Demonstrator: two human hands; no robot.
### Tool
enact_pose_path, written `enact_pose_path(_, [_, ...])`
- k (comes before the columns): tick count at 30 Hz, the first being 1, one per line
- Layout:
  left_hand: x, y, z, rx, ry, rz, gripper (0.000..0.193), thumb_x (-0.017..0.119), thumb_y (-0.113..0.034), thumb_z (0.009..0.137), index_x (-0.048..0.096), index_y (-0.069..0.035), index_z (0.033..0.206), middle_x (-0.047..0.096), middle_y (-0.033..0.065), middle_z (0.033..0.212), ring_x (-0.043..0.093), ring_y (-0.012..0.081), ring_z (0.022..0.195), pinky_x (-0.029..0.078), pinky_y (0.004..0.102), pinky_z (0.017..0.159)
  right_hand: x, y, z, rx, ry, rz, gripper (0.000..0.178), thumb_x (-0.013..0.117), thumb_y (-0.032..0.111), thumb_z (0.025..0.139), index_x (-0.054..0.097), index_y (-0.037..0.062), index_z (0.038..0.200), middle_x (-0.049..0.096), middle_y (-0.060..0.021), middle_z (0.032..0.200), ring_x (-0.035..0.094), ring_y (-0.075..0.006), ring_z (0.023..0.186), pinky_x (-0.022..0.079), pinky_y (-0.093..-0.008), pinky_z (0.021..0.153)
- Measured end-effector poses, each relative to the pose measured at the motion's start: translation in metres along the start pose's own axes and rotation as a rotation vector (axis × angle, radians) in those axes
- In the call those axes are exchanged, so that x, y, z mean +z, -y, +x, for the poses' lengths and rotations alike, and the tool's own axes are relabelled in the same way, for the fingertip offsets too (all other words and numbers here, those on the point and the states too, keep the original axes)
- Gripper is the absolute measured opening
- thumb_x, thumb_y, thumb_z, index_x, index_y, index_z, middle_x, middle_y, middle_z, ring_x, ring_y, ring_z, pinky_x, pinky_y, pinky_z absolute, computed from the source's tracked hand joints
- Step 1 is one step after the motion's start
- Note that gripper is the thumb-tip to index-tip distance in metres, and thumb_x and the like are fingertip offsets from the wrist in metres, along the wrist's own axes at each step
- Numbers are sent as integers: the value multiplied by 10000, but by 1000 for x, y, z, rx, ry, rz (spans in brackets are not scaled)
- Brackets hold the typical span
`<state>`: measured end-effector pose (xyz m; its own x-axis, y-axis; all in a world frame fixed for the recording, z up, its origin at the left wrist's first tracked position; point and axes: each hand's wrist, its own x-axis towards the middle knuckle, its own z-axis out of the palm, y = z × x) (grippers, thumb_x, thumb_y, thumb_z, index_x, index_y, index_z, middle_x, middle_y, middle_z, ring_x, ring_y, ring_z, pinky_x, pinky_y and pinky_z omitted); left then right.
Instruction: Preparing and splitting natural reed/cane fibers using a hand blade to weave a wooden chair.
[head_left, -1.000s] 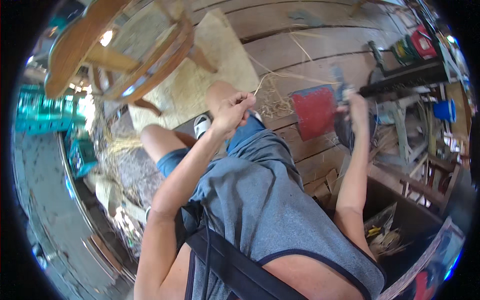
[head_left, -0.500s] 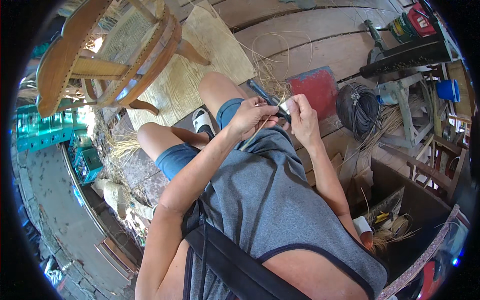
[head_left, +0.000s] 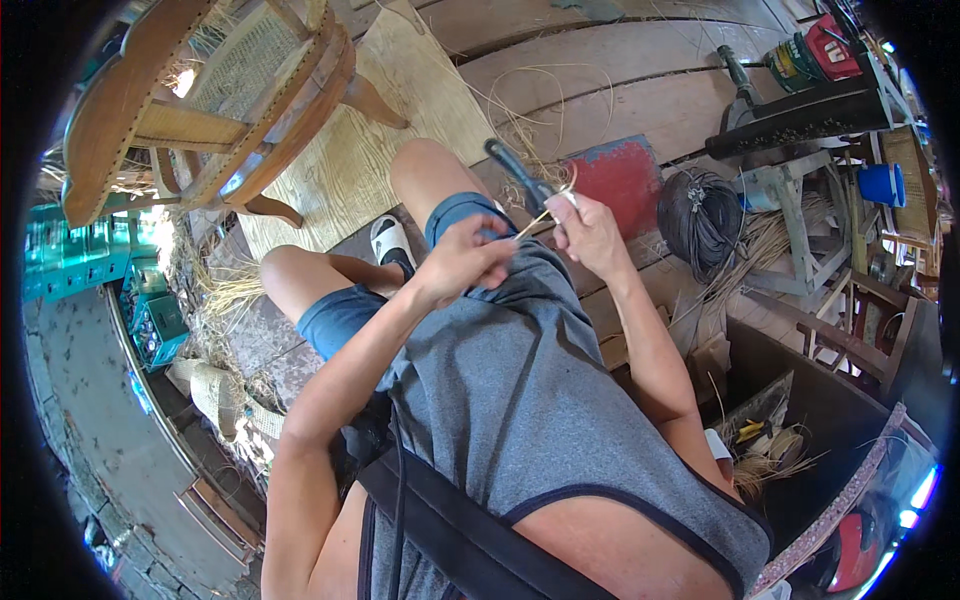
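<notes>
My right hand [head_left: 592, 235] is closed in front of my lap, its thumb pressed on a thin, pale yellow cane strip [head_left: 535, 222]. A small looped end of the strip shows above that thumb. My left hand [head_left: 465, 260] hovers to the left, near the strip's other end, its fingers smeared by motion; whether they grip it I cannot tell. Just beyond both hands a dark, long-handled tool [head_left: 514, 168] lies slanted by my thigh, its working end hidden behind my right hand.
A wooden chair with woven cane [head_left: 240, 110] stands at far left by a pale board [head_left: 365, 150]. Farther right lie a red panel [head_left: 615, 185], loose cane strands [head_left: 525, 130] and a black coil [head_left: 700, 225]. An open box [head_left: 830, 400] sits near my right elbow.
My left hand has drawn away leftward and down from my right hand. A stretch of the strip now shows between them, and more of the dark tool is visible. The view has shifted slightly.
</notes>
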<state>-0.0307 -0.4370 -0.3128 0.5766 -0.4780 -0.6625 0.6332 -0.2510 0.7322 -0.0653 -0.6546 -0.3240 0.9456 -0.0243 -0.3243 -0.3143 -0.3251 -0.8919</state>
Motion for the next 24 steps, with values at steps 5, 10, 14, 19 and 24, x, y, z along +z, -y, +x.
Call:
enact_pose_path(5, [-14,21,-9,0,54,-64,173,626,-229,944,686,-66,944,611,-31,778,562,46,601,467,171,520,4,10,0,43,77,51,488,426,438,1009,567,8,825,560,-45,588,527,-107,468,418,-278,449])
enact_pose_path(10, [-15,12,-19,50,35,-80,174,632,-239,933,695,-82,972,638,-29,820,599,62,707,503,201,623,18,21,-7,-235,115,-99,479,407,432,1018,559,19,830,549,-33,595,501,-95,467,401,-272,438])
enact_pose_path(14, [-22,4,-27,-159,230,-51,292,640,-265,898,654,-91,1133,670,1,912,645,117,816,524,285,775,10,26,1,-20,59,294,415,429,398,1022,560,28,888,513,2,612,450,-54,456,360,-213,412])
enact_pose_path(19, [-14,-9,-24,-174,317,-453,380,591,-284,933,560,-59,1238,661,52,1036,644,151,910,526,347,827,20,29,0,-38,58,347,405,418,412,1025,549,38,943,508,-2,655,435,-41,472,348,-188,414])
enact_pose_path(24, [-4,-3,-27,12,187,-320,179,607,-182,951,638,-33,1045,660,23,870,659,104,724,560,248,632,25,32,1,-83,2,236,450,425,409,1020,582,2,906,530,-18,600,473,-72,444,383,-246,408])
